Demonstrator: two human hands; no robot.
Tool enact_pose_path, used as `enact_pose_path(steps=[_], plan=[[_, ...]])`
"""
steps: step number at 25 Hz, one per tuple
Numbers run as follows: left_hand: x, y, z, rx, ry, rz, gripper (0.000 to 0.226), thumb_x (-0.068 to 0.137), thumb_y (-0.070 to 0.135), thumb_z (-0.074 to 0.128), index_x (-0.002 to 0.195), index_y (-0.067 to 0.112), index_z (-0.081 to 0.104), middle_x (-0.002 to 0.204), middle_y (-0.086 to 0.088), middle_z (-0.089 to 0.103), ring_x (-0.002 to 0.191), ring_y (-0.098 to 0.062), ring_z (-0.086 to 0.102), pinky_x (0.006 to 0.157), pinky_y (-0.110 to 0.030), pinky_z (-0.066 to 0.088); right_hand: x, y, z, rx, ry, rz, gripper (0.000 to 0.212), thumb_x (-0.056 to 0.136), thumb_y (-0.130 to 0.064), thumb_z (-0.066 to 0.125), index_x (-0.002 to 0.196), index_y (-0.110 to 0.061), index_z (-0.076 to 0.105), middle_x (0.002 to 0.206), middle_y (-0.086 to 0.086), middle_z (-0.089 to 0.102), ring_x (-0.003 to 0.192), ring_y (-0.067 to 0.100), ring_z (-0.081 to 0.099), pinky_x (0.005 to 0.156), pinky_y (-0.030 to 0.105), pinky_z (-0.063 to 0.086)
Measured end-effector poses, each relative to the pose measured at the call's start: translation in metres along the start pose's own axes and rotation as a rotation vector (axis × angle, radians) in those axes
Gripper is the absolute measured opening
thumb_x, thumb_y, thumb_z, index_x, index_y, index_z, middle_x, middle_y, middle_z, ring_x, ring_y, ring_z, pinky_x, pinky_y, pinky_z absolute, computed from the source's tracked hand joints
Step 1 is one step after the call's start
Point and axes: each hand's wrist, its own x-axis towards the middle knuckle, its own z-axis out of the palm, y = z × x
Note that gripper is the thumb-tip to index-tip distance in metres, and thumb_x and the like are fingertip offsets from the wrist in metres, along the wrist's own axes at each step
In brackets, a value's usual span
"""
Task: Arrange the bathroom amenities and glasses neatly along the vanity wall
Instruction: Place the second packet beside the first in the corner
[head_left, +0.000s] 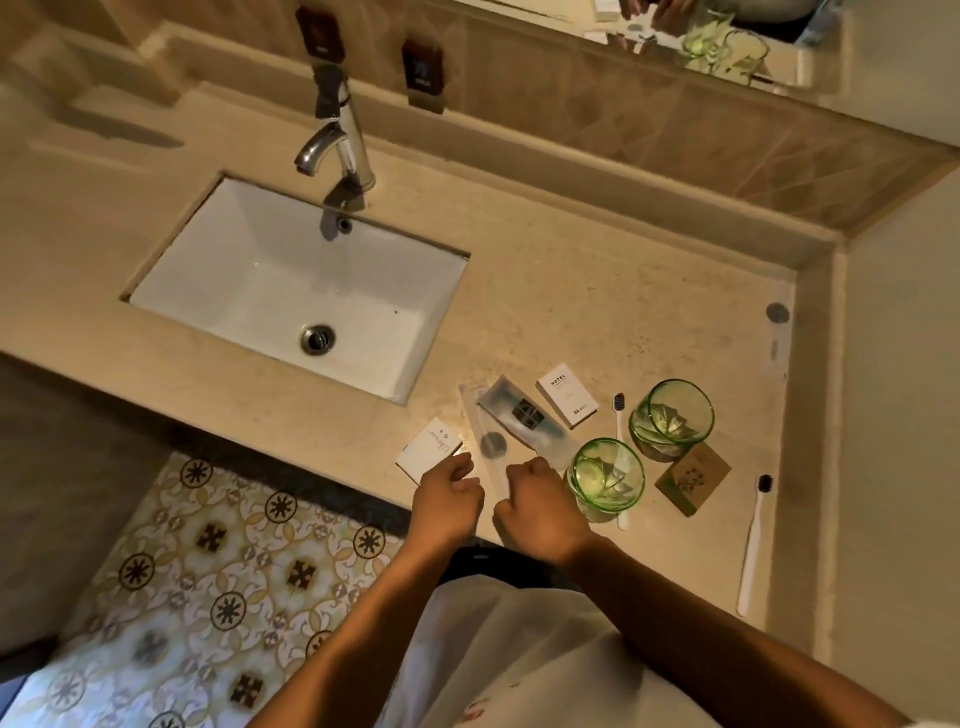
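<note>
On the beige vanity top (597, 291), right of the sink, lie the amenities. My left hand (449, 501) has its fingertips at the edge of a small white box (428, 448), without gripping it. My right hand (537, 506) is curled over the near end of a long clear packet (485, 436); whether it grips the packet is hidden. A second clear packet holding a dark item (519, 415) lies across it. Beyond are a white "HOTEL" box (566, 401), two green glasses (607, 480) (671, 420), a brown card packet (693, 479) and two white toothbrushes (753, 545) (619, 415).
The white sink (270, 280) and chrome faucet (337, 140) sit to the left. The back wall ledge (571, 171) runs under a mirror (727, 36). Another clear packet (777, 332) lies along the right wall. Patterned floor tiles (208, 571) show below the counter edge.
</note>
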Motion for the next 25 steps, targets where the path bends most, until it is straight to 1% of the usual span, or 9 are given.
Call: enact_pose_path(steps=[3, 7, 10, 13, 15, 16, 19, 21, 25], plan=[[0.008, -0.001, 0.004, -0.273, -0.026, -0.152, 0.047, 0.085, -0.001, 0.063, 0.133, 0.002, 0.061, 0.126, -0.01, 0.07, 0.114, -0.022, 0.067, 0.102, -0.038, 0.053, 0.003, -0.001, 0.005, 0.075, 0.059, 0.04, 0.034, 0.089, -0.026, 0.051, 0.12, -0.01, 0.057, 0.123, 0.014, 0.051, 0.116, 0.03, 0.052, 0.096, 0.033, 0.042], [0.013, 0.008, 0.006, -0.582, -0.052, -0.376, 0.015, 0.091, 0.007, 0.06, 0.102, 0.0, 0.068, 0.099, -0.013, 0.074, 0.096, -0.025, 0.073, 0.089, -0.036, 0.057, 0.004, 0.0, -0.002, 0.31, 0.101, 0.109, 0.04, 0.091, -0.028, 0.056, 0.129, -0.014, 0.057, 0.122, 0.01, 0.055, 0.109, 0.025, 0.058, 0.094, 0.032, 0.046], [0.011, 0.016, 0.006, -0.632, -0.087, -0.443, 0.014, 0.094, 0.009, 0.053, 0.098, 0.002, 0.064, 0.092, -0.014, 0.073, 0.093, -0.029, 0.073, 0.086, -0.04, 0.057, 0.005, 0.0, -0.005, 0.471, 0.077, 0.193, 0.042, 0.09, -0.026, 0.057, 0.13, -0.014, 0.058, 0.118, 0.005, 0.063, 0.105, 0.02, 0.06, 0.085, 0.026, 0.041], [0.002, 0.026, 0.01, -0.557, -0.125, -0.396, 0.016, 0.093, 0.002, 0.051, 0.096, -0.004, 0.066, 0.07, -0.012, 0.073, 0.076, -0.024, 0.076, 0.078, -0.038, 0.061, 0.0, 0.002, -0.005, 0.571, 0.022, 0.205, 0.046, 0.091, -0.023, 0.056, 0.135, -0.012, 0.054, 0.119, 0.004, 0.065, 0.103, 0.017, 0.059, 0.081, 0.023, 0.041], [-0.006, 0.03, 0.011, -0.383, -0.092, -0.314, 0.017, 0.093, 0.001, 0.052, 0.086, -0.004, 0.067, 0.062, -0.01, 0.07, 0.059, -0.018, 0.071, 0.06, -0.034, 0.061, -0.004, -0.003, -0.002, 0.524, 0.015, 0.132, 0.036, 0.092, -0.022, 0.056, 0.126, -0.013, 0.058, 0.111, 0.004, 0.065, 0.095, 0.016, 0.058, 0.072, 0.022, 0.041], [-0.008, 0.028, 0.01, -0.262, -0.052, -0.245, 0.018, 0.092, 0.004, 0.055, 0.081, -0.004, 0.068, 0.064, -0.012, 0.068, 0.058, -0.021, 0.068, 0.056, -0.038, 0.059, -0.005, -0.007, 0.001, 0.465, 0.035, 0.081, 0.032, 0.091, -0.024, 0.055, 0.122, -0.014, 0.059, 0.11, 0.005, 0.064, 0.096, 0.019, 0.059, 0.073, 0.025, 0.043], [-0.01, 0.025, 0.009, -0.089, 0.034, -0.093, 0.019, 0.088, 0.01, 0.057, 0.078, 0.003, 0.072, 0.075, -0.019, 0.071, 0.074, -0.039, 0.069, 0.071, -0.051, 0.059, -0.004, -0.011, -0.001, 0.389, 0.068, -0.018, 0.037, 0.089, -0.03, 0.052, 0.124, -0.018, 0.059, 0.114, 0.009, 0.06, 0.103, 0.026, 0.06, 0.088, 0.035, 0.049], [-0.012, 0.032, 0.005, -0.157, 0.065, -0.078, 0.021, 0.087, 0.007, 0.058, 0.076, 0.012, 0.076, 0.074, -0.013, 0.074, 0.076, -0.035, 0.07, 0.072, -0.044, 0.057, -0.004, -0.012, -0.011, 0.424, 0.102, -0.083, 0.042, 0.09, -0.029, 0.053, 0.131, -0.019, 0.055, 0.12, 0.009, 0.054, 0.106, 0.027, 0.06, 0.093, 0.035, 0.049], [-0.01, 0.062, -0.006, -0.273, 0.102, -0.008, 0.019, 0.088, 0.005, 0.062, 0.082, 0.015, 0.078, 0.081, -0.011, 0.077, 0.08, -0.03, 0.072, 0.078, -0.044, 0.059, -0.001, -0.021, -0.043, 0.57, 0.226, -0.174, 0.044, 0.09, -0.023, 0.058, 0.133, -0.026, 0.053, 0.127, 0.002, 0.047, 0.105, 0.02, 0.06, 0.093, 0.028, 0.049]])
